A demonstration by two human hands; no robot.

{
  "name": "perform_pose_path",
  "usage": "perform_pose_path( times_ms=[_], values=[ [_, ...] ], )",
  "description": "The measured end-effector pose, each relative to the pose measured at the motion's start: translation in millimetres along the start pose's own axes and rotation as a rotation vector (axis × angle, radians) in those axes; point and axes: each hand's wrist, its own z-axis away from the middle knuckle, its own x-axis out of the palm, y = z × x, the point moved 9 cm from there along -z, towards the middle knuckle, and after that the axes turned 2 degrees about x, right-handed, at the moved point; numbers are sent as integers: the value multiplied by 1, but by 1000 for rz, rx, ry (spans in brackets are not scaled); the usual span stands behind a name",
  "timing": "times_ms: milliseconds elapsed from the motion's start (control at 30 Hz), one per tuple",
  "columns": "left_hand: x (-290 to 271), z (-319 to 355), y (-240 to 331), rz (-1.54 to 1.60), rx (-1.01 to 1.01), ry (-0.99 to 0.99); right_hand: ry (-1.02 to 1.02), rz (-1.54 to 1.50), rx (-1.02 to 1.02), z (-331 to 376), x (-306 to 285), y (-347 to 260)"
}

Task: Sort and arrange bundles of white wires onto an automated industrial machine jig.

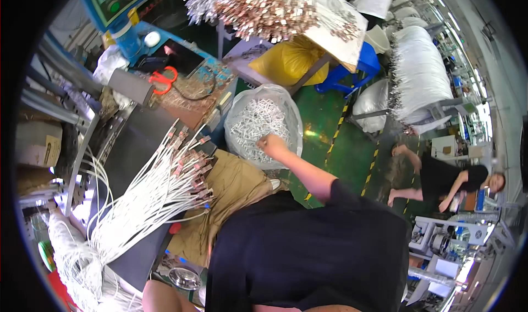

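My right hand [271, 144] reaches out from my black sleeve into a clear plastic bag [291, 105] full of small white parts [254, 122]. Its fingers are curled down into the pile near the bag's lower rim. My left hand is not visible; only a patch of bare skin [159, 296] shows at the lower edge. A fanned bundle of white cables with metal connector ends [165, 188] lies on the dark grey worktop [135, 141] to the left of the bag.
Red scissors [163, 80] lie on the bench beside a blue machine with a control panel [118, 1]. A yellow bag [286, 61], a blue stool [360, 64] and big white cable bundles [421, 72] stand behind. Another person [445, 180] crouches on the green floor at right.
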Motion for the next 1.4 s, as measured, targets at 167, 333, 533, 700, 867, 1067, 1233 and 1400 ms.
perform_pose_path(
  times_ms=[167, 333, 533, 700, 867, 1067, 1233, 1400],
  values=[
    [-55, 37, 51, -220, 431, 497, 313, -558, -181, -20, -69, -114],
    [-120, 220, 75, -329, 1563, 1362, -44, -690, -609, -26, -108, -290],
    [-92, 324, -10, 342, 2825, 2825, -400, -310, -1004, -4, -56, -438],
    [-157, 342, -33, 248, 2426, 2618, -559, 12, -1222, 39, 11, -479],
    [-218, 331, -80, 584, 3150, 2159, -613, -68, -1242, 64, 14, -490],
    [-209, 321, -56, 767, 3012, 1987, 16, 171, -1361, 48, -70, -509],
    [-127, 344, -37, 483, 2943, 2546, -201, 171, -1471, 54, -27, -483],
    [-173, 336, -49, 520, 3026, 2110, -78, 471, -1268, 31, -18, -470]
  ],
)
